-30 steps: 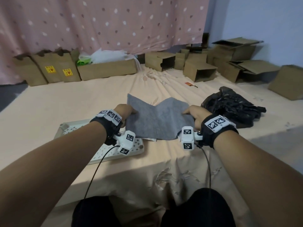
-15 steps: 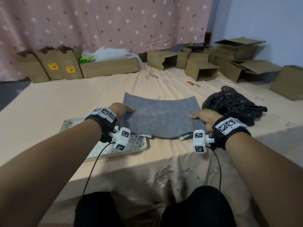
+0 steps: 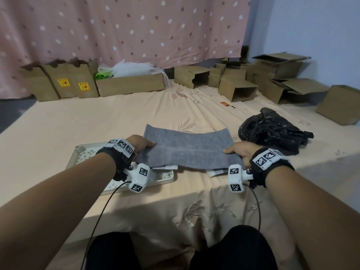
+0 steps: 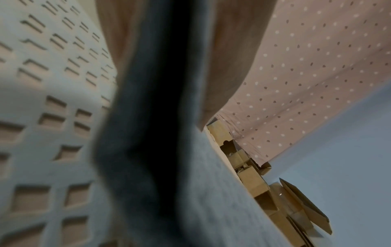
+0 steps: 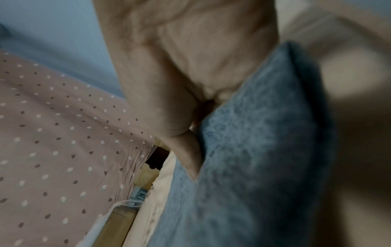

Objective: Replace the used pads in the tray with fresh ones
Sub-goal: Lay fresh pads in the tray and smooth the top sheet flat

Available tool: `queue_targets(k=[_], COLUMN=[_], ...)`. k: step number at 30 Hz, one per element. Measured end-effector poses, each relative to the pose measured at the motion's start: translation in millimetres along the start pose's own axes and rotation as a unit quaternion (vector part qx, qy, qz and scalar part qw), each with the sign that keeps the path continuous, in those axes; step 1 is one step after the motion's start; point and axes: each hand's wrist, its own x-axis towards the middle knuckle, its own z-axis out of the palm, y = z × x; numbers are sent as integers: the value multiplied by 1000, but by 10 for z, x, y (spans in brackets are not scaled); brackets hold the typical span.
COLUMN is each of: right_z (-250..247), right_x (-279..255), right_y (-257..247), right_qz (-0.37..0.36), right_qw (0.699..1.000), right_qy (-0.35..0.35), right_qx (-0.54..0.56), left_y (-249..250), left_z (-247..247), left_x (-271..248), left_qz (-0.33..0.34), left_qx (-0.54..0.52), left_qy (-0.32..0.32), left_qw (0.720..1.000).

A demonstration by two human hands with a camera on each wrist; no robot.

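While the grey pad point(image 3: 187, 151) is pinched at both ends by left hand point(image 3: 141, 144) and right hand point(image 3: 241, 152), slotted tray point(image 4: 42, 117) detail is shown only by the left wrist view.

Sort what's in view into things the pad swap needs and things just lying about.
Job: grey felt pad held by left hand and right hand; white slotted plastic tray.
Lying about: crumpled black plastic bag; brown cardboard boxes; small orange item.
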Motion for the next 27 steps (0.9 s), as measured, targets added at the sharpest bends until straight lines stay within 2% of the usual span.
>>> queue_targets(k=[2, 5, 11, 16, 19, 23, 27], right_z=[12, 9, 104, 331, 492, 769, 1128], right_x=[7, 56, -10, -243, -473, -682, -810], right_y=[19, -50, -262, -390, -482, -597, -695], right_qz=[3, -12, -41, -67, -81, -102, -111], right_qw=[1000, 999, 997, 997, 997, 990, 981], right_qy=[9, 25, 44, 35, 7, -79, -141], right_qx=[-23, -44, -45, -30, -14, 57, 74], left_y=[-72, -195, 9, -86, -193, -384, -612], left_z=[-50, -190, -361, -613, -794, -1113, -1434], left_x=[112, 581, -110, -267, -295, -362, -487], left_qz=[5, 21, 31, 37, 34, 25, 2], left_qx=[-9, 5, -35, -38, -46, -67, -108], left_qy=[-10, 6, 55, 88, 94, 111, 109], left_qw=[1000, 1000, 997, 995, 994, 991, 988])
